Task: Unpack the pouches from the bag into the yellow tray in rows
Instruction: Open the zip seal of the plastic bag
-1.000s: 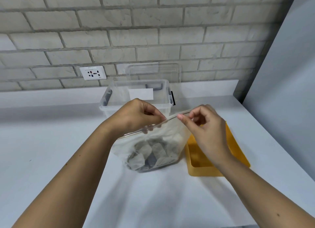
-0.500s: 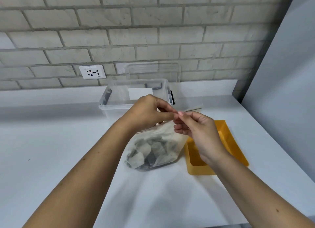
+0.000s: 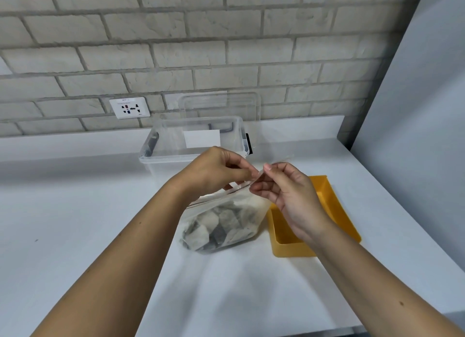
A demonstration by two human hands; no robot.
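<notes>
A clear zip bag (image 3: 221, 226) full of several grey and white pouches (image 3: 216, 229) stands on the white table in the middle. My left hand (image 3: 214, 170) pinches the bag's top strip from the left. My right hand (image 3: 286, 193) pinches the same strip from the right, fingertips almost touching the left ones. The yellow tray (image 3: 334, 205) lies just right of the bag, partly hidden behind my right hand and forearm; what shows of its inside holds nothing.
A clear plastic storage box (image 3: 176, 158) with a white label stands behind the bag, its lid (image 3: 219, 105) leaning on the brick wall. A wall socket (image 3: 129, 108) is at the left. A grey panel (image 3: 415, 135) bounds the table's right side.
My hands have drawn together along the bag's top strip; the right hand slid left toward the left hand. The bag shifted slightly on the table.
</notes>
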